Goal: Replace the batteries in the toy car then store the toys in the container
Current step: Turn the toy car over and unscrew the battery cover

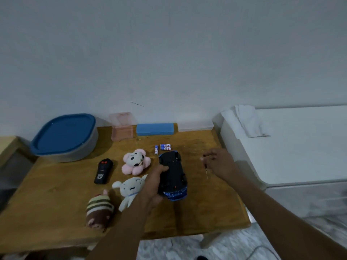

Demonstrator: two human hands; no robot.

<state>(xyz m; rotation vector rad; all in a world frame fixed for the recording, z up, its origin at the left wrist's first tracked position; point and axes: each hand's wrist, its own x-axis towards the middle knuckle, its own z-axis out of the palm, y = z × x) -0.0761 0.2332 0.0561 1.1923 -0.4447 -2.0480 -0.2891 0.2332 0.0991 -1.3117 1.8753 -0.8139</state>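
Head view: left hand [153, 186] grips the car [172, 177], belly-up on the table [216, 203]. Right hand [218, 163] pinches a screwdriver [206, 168]. 3 batteries [163, 147] lie just beyond the car. Advice: steady the car, seat the tip squarely before turning. Battery labels unreadable. Container [64, 137] lidded, far left.

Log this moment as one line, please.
left hand: holds upturned blue toy car | right hand: holds thin screwdriver | three batteries: loose on table
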